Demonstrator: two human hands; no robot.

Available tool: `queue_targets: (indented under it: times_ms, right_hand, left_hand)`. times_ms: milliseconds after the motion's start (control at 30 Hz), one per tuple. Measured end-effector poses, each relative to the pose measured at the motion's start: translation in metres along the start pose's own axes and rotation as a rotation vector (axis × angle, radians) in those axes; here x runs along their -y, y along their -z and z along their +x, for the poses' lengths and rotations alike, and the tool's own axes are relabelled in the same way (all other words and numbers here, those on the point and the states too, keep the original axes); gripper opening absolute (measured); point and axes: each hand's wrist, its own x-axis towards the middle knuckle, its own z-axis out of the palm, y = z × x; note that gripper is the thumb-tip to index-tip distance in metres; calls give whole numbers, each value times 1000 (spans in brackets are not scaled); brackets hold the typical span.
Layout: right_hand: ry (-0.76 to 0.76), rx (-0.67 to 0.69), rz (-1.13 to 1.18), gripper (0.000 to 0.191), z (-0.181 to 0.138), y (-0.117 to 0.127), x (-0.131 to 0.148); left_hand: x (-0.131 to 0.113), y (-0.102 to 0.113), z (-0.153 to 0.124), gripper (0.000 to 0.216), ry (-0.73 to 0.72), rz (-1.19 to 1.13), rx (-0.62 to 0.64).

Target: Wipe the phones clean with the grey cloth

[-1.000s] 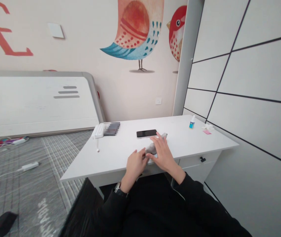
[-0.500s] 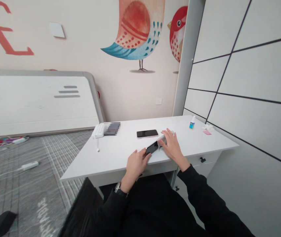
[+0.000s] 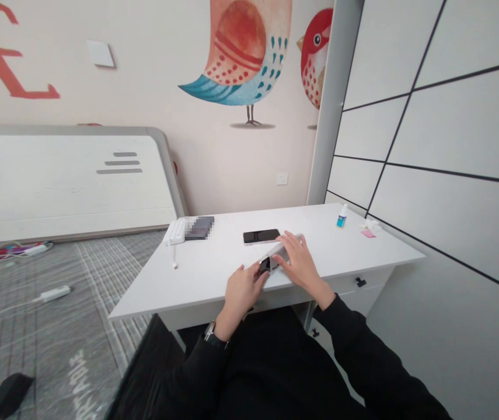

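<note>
A dark-screened phone (image 3: 268, 262) lies at a slant near the front of the white desk (image 3: 214, 274). My left hand (image 3: 241, 290) pinches its near end with thumb and fingers closed on it. My right hand (image 3: 299, 263) lies over its far end, pressing a pale cloth-like thing (image 3: 285, 246) down on the screen; most of the phone is hidden under that hand. A second phone (image 3: 261, 236) with a pink edge lies flat just beyond, untouched.
A small blue-labelled bottle (image 3: 341, 216) and pink and white scraps (image 3: 368, 228) sit at the desk's right back. A white and dark box (image 3: 188, 229) with a hanging cable is at the left back. Cables and a white charger (image 3: 55, 291) lie on the floor mat.
My right hand slid from the phone's near end out to its far end, then drew back a little with the cloth. My left hand kept its hold on the phone's near end.
</note>
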Motion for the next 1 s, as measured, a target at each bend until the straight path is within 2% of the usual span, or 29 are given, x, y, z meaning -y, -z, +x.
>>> queue_targets:
  times_ms: [67, 133, 200, 367, 433, 500, 667, 767, 833, 1000]
  right_hand:
    - [-59, -39, -15, 69, 4, 4, -17]
    - [-78, -55, -21, 69, 4, 5, -20]
    - [-49, -43, -17, 69, 0, 1, -6]
    - [123, 66, 20, 72, -14, -13, 56]
    - [161, 95, 24, 73, -15, -15, 64]
    - [149, 93, 15, 75, -12, -14, 55]
    - [-21, -4, -36, 77, 3, -5, -3]
    - [-78, -41, -50, 76, 7, -3, -15]
    - [-60, -37, -47, 75, 3, -6, -5]
    - [92, 40, 0, 71, -12, -15, 48]
  left_hand:
    - [-2, 1, -1, 31, -3, -13, -12]
    - [-3, 2, -1, 30, -4, -22, -14]
    - [-3, 2, -1, 30, -3, -24, -8]
    - [3, -2, 1, 29, 18, -4, 28]
    - [4, -3, 2, 30, 33, 4, 31]
    - [4, -3, 2, 30, 45, 10, 25]
    - [-2, -1, 0, 31, 15, -5, -3]
    - [-2, -1, -1, 32, 10, -9, -22]
    - [-1, -3, 0, 32, 7, -8, -23]
    - [4, -5, 1, 31, -10, 6, 5]
